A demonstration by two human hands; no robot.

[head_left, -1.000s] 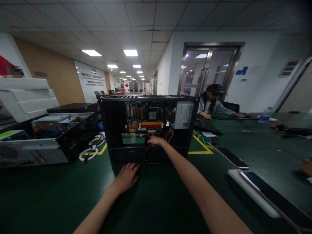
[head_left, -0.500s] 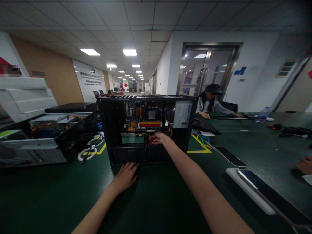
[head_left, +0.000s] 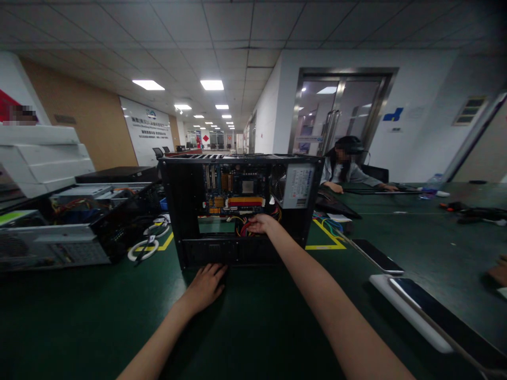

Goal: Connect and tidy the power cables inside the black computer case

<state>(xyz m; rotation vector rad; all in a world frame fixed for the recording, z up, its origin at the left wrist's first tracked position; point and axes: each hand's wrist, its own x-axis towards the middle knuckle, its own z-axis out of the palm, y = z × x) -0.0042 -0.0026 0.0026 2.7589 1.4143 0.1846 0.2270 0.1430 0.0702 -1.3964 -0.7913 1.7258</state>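
Observation:
An open black computer case (head_left: 206,247) stands upright on the green table, its inside facing me. In it I see a motherboard (head_left: 233,184), yellow and red memory slots (head_left: 245,202) and a silver power supply (head_left: 298,184). My right hand (head_left: 259,224) reaches into the lower part, its fingers closed around a bundle of red, yellow and black cables (head_left: 243,228); the fingertips are partly hidden among them. Down at the case's front lower edge, my left hand (head_left: 206,287) lies with fingers spread, the tips against the case bottom.
Left stands another opened computer case (head_left: 75,248) beside coiled white cable (head_left: 142,250), with white boxes (head_left: 43,153) behind. Phones (head_left: 378,256) and a white slab-like device (head_left: 412,314) lie right. A person (head_left: 344,166) sits across the table; another person's hand (head_left: 498,272) shows at far right.
My hands stay in nearly the same places, the right one still at the cables. The whole view has shifted slightly. The other person's hand at far right has moved a little.

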